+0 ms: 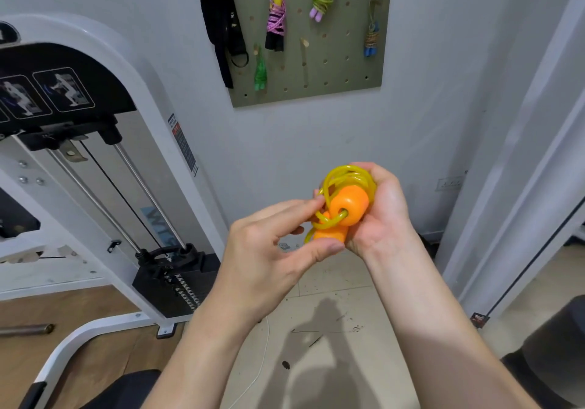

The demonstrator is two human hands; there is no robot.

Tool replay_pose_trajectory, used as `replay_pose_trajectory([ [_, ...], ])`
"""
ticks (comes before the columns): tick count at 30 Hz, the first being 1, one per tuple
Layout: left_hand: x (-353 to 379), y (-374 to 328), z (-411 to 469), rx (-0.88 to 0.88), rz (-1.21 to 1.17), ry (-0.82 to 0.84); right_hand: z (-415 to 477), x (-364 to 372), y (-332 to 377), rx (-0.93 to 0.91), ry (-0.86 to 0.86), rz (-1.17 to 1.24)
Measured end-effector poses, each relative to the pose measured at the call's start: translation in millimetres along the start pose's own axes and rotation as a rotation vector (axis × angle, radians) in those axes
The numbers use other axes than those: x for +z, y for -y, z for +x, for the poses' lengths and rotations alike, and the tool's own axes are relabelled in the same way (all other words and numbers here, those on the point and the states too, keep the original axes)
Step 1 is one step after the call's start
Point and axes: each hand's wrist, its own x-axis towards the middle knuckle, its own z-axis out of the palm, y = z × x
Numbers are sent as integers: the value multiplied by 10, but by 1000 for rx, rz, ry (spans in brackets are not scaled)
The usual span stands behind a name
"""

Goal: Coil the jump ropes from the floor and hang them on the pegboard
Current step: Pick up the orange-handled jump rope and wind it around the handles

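Coiled yellow jump rope (345,199) gripped in right hand (380,209), left hand (272,244) pinching its cord

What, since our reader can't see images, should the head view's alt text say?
Two hands hold a coiled yellow jump rope with orange handles: the right hand grips the bundle, the left hand pinches it. Above, a green pegboard already holds other coiled ropes; a weight machine stands left.
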Motion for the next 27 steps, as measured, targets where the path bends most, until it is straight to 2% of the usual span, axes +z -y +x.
replay_pose_trajectory([
  [4,61,-27,-46,26,132,-106,47,50,23,2,-45,94],
  [10,171,-105,-86,-30,128,-344,54,93,-17,-16,-58,85],
  [13,173,-101,-74,-21,88,-324,37,89,-22,-18,-68,93],
  [17,207,-55,-48,-313,-419,-233,61,55,-53,-9,-111,88],
  [18,234,-40,-62,-355,-484,-205,71,49,-73,-5,-120,81],
  [21,295,-42,-90,-419,-455,-169,123,33,-140,-23,-144,102],
  [27,360,-8,-81,-417,-277,-296,245,11,-211,-140,-247,148],
])
